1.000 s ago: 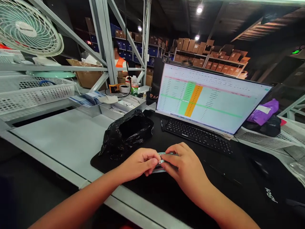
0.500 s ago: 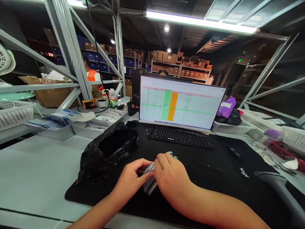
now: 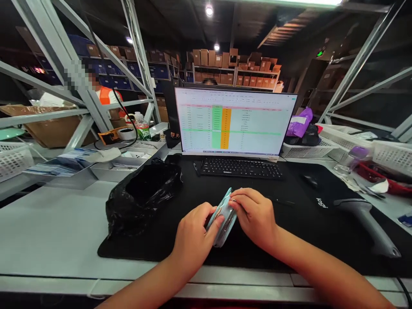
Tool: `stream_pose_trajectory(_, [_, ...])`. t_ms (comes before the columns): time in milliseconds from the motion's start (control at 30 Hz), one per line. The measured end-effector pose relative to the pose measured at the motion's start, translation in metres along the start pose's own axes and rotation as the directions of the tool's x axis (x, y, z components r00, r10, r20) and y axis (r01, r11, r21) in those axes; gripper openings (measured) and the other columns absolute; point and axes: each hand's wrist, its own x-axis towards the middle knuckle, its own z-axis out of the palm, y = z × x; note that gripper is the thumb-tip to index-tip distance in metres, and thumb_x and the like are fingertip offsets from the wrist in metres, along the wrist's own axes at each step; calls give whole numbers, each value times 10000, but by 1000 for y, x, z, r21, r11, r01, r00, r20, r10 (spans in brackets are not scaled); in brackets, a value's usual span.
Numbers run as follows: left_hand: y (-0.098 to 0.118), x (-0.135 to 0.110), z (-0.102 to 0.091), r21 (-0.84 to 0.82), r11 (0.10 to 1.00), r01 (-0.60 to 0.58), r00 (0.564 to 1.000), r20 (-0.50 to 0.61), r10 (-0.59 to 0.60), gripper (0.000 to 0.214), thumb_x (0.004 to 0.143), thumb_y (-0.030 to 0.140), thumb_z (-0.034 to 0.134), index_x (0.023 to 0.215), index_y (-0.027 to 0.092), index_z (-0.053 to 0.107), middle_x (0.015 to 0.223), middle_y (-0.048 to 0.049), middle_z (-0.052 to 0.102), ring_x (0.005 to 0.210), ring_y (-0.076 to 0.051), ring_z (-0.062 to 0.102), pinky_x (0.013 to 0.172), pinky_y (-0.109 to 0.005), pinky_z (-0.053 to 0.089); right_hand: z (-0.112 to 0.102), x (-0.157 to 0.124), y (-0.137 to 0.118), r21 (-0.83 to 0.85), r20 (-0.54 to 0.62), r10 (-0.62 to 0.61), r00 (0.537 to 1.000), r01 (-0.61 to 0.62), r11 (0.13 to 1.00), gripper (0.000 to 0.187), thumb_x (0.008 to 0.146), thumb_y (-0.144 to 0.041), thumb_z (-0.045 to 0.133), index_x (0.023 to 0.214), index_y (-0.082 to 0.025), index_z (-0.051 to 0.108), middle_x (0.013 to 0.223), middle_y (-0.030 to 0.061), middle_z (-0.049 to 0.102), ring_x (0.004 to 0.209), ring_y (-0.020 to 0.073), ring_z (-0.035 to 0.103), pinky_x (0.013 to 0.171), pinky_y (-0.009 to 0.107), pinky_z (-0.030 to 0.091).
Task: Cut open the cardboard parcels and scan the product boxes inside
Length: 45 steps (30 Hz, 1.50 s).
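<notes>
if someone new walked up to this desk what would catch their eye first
Probably the bright monitor, its spreadsheet banded green and orange, behind the keyboard. Then the light-blue item at front centre, held by the left hand and right hand. The crumpled black bag stands out too, gaping open to the hands' left.

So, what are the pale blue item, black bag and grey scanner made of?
Pale blue item: perhaps glossy plastic, from its bright reflections; hard to confirm.
Black bag: very likely thin, shiny plastic film, given its crinkles and highlights.
Grey scanner: probably hard plastic, smooth and satin, given its evenly coloured handle.
</notes>
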Motion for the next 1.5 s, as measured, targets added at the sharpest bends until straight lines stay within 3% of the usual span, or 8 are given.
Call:
stream_pose_trajectory(133, [2,-18,18,-40,993,-107,992,-65,105,159,958,382,598,931,229,631,894,-11,703,812,-177,657,719,-300,516,-19,-25,-1,-63,-29,-142,989,140,988,82,947,-127,619,983,-155,688,960,74,757,882,139,720,773,226,599])
stream_pose_trajectory(233, [-3,-38,33,-73,985,-158,983,-103,150,225,955,391,604,1109,227,597,1204,-87,663,1099,-220,640,897,-358,542,-30,-46,-10,-47,17,-190,982,190,981,136,949,-110,596,1052,-121,684,1011,105,751,968,159,719,853,234,604])
stream_pose_trajectory(333, [-6,-55,48,-112,989,-101,993,-76,93,534,981,501,526,1427,220,439,1538,-165,429,1394,-292,465,1099,-488,461,-32,-63,-23,-4,6,-77,997,77,997,149,953,-116,565,1011,-158,696,1029,99,709,1034,184,694,956,342,592])
stream_pose_trajectory(433, [-6,-66,59,-218,975,-47,998,34,56,621,1026,498,417,1574,260,252,1649,-146,283,1512,-305,313,1206,-557,333,-31,-73,-35,-83,-65,93,994,-98,992,153,951,-151,571,905,-230,693,992,62,683,1080,221,671,984,461,541])
stream_pose_trajectory(667, [-7,-75,64,-329,944,-14,997,67,38,626,1025,448,453,1595,286,252,1670,-100,271,1541,-287,263,1251,-528,277,-34,-81,-55,-247,0,28,1000,-27,969,140,990,-107,527,976,-164,654,929,21,781,1044,145,721,1033,308,389])
stream_pose_trajectory(933, [-9,-74,55,-257,952,-169,985,-5,174,519,1029,289,477,1539,345,392,1589,-23,446,1492,-232,378,1251,-449,318,-37,-76,-56,-179,89,-39,995,55,982,122,964,-120,539,996,-152,653,895,39,772,988,154,722,974,292,530])
stream_pose_trajectory(1267, [-7,-70,65,-63,933,-354,930,-127,344,666,967,136,556,1573,281,320,1529,-65,486,1380,-260,515,1165,-414,472,-43,-55,-48,-164,-46,221,974,-226,960,148,916,-82,609,904,-222,655,833,-11,732,806,132,679,1079,399,479])
stream_pose_trajectory(1500, [-16,-74,71,-166,946,-278,960,-30,277,630,984,143,533,1559,311,337,1520,-40,477,1326,-241,575,1130,-367,502,-42,-43,6,-225,45,525,850,-503,834,121,944,-243,630,858,-239,715,854,6,721,896,181,626,890,346,485])
